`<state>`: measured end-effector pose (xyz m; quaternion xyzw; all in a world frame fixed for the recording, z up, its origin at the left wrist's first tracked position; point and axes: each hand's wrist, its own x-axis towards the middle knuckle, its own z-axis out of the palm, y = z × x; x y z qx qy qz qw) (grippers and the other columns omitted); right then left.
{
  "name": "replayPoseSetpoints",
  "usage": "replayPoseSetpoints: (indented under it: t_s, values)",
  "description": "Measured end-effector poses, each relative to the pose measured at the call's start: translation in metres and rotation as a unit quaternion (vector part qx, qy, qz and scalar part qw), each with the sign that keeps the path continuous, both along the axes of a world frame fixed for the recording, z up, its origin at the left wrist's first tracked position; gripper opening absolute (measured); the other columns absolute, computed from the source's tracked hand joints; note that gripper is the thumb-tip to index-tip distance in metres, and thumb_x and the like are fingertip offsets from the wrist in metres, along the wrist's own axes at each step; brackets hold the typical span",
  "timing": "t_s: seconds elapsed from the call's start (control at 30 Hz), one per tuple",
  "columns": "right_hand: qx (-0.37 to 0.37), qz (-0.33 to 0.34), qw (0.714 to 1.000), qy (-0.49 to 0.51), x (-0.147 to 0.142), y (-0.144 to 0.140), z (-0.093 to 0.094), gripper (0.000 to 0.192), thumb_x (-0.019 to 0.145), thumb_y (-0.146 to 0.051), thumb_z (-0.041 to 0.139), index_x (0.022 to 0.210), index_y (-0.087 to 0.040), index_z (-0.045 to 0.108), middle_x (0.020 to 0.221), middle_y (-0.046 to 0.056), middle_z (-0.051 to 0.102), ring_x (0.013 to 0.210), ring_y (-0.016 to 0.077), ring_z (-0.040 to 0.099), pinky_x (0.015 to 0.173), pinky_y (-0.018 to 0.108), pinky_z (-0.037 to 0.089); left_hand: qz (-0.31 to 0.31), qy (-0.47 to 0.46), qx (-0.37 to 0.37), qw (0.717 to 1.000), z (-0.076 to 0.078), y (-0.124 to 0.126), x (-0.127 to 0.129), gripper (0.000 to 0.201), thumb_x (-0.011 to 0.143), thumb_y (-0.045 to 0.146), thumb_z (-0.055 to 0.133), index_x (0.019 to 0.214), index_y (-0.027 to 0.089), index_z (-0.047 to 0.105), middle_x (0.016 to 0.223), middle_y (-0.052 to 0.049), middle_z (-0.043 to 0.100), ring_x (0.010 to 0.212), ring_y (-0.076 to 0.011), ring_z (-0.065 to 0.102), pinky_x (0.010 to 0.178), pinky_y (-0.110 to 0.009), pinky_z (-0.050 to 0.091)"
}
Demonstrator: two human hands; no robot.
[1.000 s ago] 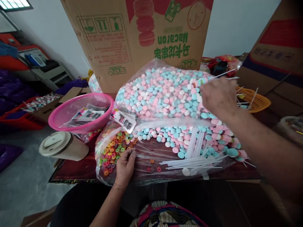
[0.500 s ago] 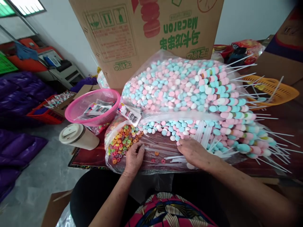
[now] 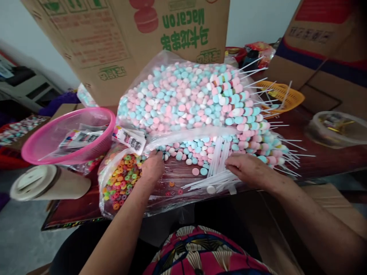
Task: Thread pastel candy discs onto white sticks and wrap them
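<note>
Our left hand (image 3: 153, 167) at the loose pastel candies (image 3: 186, 151) beside the ring-candy bag (image 3: 122, 179), fingers curled, grip unclear, our right hand (image 3: 249, 170) resting flat on white sticks (image 3: 212, 179) on the desk (image 3: 321, 158), finished skewers (image 3: 246, 110) beyond.

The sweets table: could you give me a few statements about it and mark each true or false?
1. The right hand rests on the loose white sticks. True.
2. The pink basket is filled with blue and pink sweets. False: it holds flat printed packets.
3. The left hand lies between the coloured ring sweets and the loose pastel sweets. True.
4. The finished skewers are stacked in the yellow basket. False: they lie piled on the big sweets bag; only their stick ends point toward that basket.
5. The cup with the lid stands upright. False: it lies on its side.
</note>
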<state>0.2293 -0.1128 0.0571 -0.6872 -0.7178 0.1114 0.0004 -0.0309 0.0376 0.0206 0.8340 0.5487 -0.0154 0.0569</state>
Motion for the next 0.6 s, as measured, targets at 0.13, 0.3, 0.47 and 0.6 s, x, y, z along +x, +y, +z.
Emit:
replayPoseSetpoints:
  t_s: [0.13, 0.3, 0.47, 0.6]
  values:
    - [-0.059, 0.018, 0.997, -0.040, -0.011, -0.013, -0.010, 0.018, 0.085, -0.016, 0.046, 0.084, -0.017, 0.064, 0.089, 0.007, 0.060, 0.072, 0.0146, 0.055, 0.057, 0.025, 0.030, -0.078, 0.022, 0.005, 0.997, 0.003, -0.010, -0.007, 0.032, 0.084, 0.020, 0.042, 0.110, 0.019, 0.060, 0.112, -0.012, 0.058, 0.098, -0.0264, 0.059, 0.079, -0.035, 0.048]
    - [-0.035, 0.025, 0.998, -0.046, -0.022, -0.009, -0.016, 0.020, 0.084, -0.012, 0.045, 0.088, -0.018, 0.063, 0.090, 0.007, 0.059, 0.078, 0.0161, 0.056, 0.058, 0.025, 0.032, -0.107, 0.071, -0.025, 0.991, 0.003, -0.039, -0.018, 0.038, 0.086, 0.014, 0.034, 0.116, 0.021, 0.056, 0.110, -0.011, 0.059, 0.098, -0.0252, 0.060, 0.076, -0.035, 0.048]
    - [-0.012, 0.027, 0.999, -0.032, -0.023, 0.002, -0.012, 0.020, 0.087, -0.015, 0.042, 0.089, -0.018, 0.062, 0.095, 0.006, 0.058, 0.079, 0.0151, 0.055, 0.061, 0.025, 0.034, -0.063, -0.017, -0.073, 0.995, 0.002, -0.050, -0.020, 0.033, 0.090, 0.029, 0.037, 0.117, 0.019, 0.054, 0.118, -0.010, 0.057, 0.103, -0.0219, 0.058, 0.081, -0.031, 0.046]
    - [0.012, 0.010, 1.000, -0.022, -0.011, 0.004, 0.003, 0.021, 0.089, -0.016, 0.041, 0.087, -0.015, 0.061, 0.093, 0.007, 0.058, 0.082, 0.0165, 0.054, 0.067, 0.026, 0.036, -0.023, -0.040, -0.078, 0.996, 0.004, -0.051, -0.017, 0.028, 0.089, 0.026, 0.037, 0.104, 0.018, 0.058, 0.111, -0.010, 0.060, 0.099, -0.0213, 0.059, 0.082, -0.031, 0.044]
